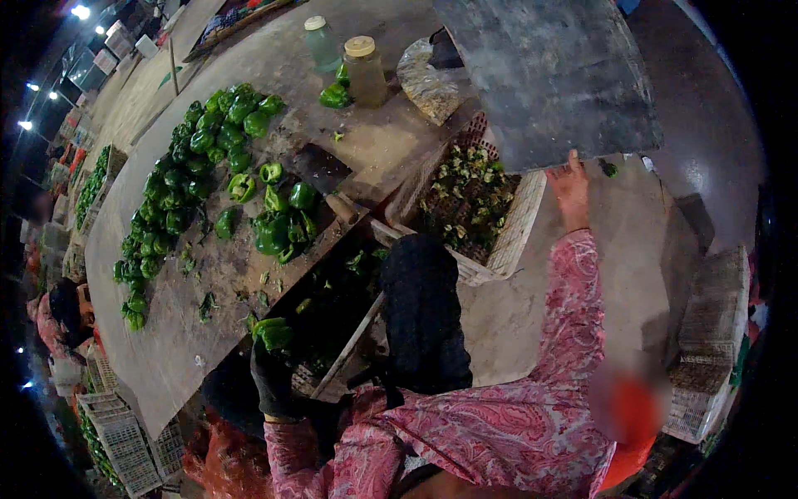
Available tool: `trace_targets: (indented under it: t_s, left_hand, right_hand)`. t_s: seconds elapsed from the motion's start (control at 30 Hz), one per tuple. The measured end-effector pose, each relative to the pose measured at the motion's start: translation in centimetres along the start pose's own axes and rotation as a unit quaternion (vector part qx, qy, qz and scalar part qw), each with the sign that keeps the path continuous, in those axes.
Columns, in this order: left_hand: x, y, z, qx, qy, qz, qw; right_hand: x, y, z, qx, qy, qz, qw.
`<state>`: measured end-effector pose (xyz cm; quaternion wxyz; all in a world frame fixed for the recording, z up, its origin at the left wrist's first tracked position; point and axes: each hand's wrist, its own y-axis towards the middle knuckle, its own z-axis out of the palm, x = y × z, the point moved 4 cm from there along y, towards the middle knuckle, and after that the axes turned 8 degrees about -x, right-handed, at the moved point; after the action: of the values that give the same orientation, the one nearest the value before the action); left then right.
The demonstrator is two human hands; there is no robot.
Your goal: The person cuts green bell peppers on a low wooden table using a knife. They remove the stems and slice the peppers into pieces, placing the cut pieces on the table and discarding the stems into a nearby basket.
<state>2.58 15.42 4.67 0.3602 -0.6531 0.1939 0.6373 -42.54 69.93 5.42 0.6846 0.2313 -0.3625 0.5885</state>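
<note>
- the left hand [273,381], in a dark glove, is near the table's front edge, its fingers closed on a green pepper [273,334] that sticks out above them; how each finger lies is hard to make out.
- the right hand [569,193] is bare and reaches forward, well apart from the left, pinching the lower edge of a dark board [565,83] with a fingertip showing on its face.
- both arms wear pink paisley sleeves [573,291].
- on the table [141,366], a long heap of green peppers [170,179] curves along the left side; a smaller group of peppers [278,229], some cut open, is nearer the front edge.
- just beside that group lies a cleaver [322,169], its wooden handle pointing toward the front edge.
- farther back are a pale-lidded jar [322,46] and a yellow-lidded jar [364,73], with a loose pepper [336,96] next to them and a clear bag [428,83] of yellowish bits to their right.
- a pale crate [519,229], right of the table, holds green and yellowish scraps [465,200].
- a dark-clothed leg [424,312] is between the two hands.
</note>
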Motion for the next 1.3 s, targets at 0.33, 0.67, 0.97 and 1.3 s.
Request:
trace_targets:
  t_s: [0.33, 0.67, 0.97, 1.3]
  left_hand:
    - [1.2, -0.3, -0.6, 0.019, -0.195, -0.118, 0.973]
    - [-0.2, 0.8, -0.9, -0.035, -0.099, -0.022, 0.994]
    - [-2.0, -1.5, -1.6, 0.003, -0.178, -0.031, 0.984]
    - [-3.1, -8.7, -4.5, -0.003, 0.019, 0.013, 1.000]
  right_hand:
    - [-1.5, -1.5, 5.3, -0.044, 0.051, -0.025, 0.997]
    - [4.0, -9.3, 10.0, -0.015, 0.058, -0.106, 0.993]
    - [2.8, -19.9, 13.2, 0.055, 0.073, -0.149, 0.985]
    - [-8.8, -31.1, 26.0, 0.143, 0.037, 0.114, 0.982]
